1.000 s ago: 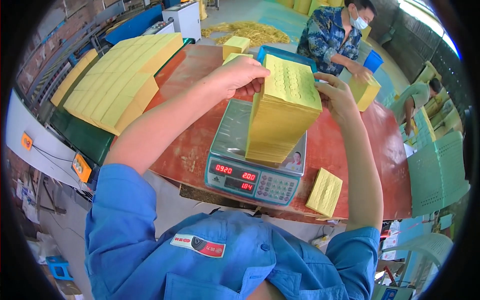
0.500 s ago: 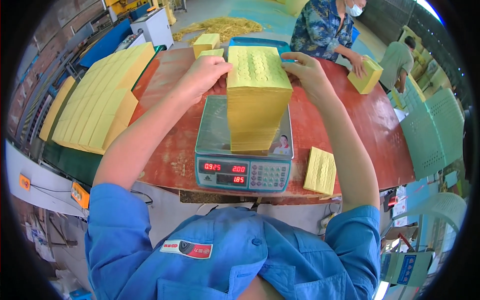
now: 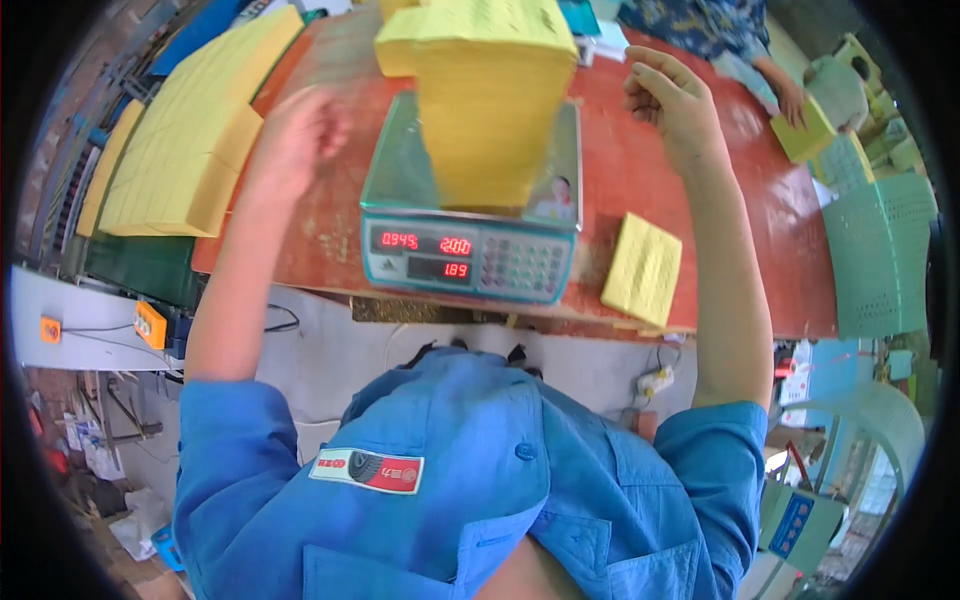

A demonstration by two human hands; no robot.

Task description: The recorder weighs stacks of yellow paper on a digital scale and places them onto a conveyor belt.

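A tall stack of yellow paper sheets stands on the pan of a digital scale with lit red digits. My left hand is in the air left of the scale, apart from the stack; motion smears its fingers. To the right of the stack, my right hand is raised over the red table, its bent fingers apart and holding nothing. A small thin stack of yellow paper with an embossed top lies on the table, right of the scale.
Rows of yellow paper blocks lie at the left. Another yellow block stands behind the scale. Across the red table, a co-worker's hand rests on a yellow block. A green perforated chair stands at the right.
Both my hands have let go of the tall stack's top and moved apart, left and right. The stack remains on the scale, whose digits differ. The view has tipped down toward my body.
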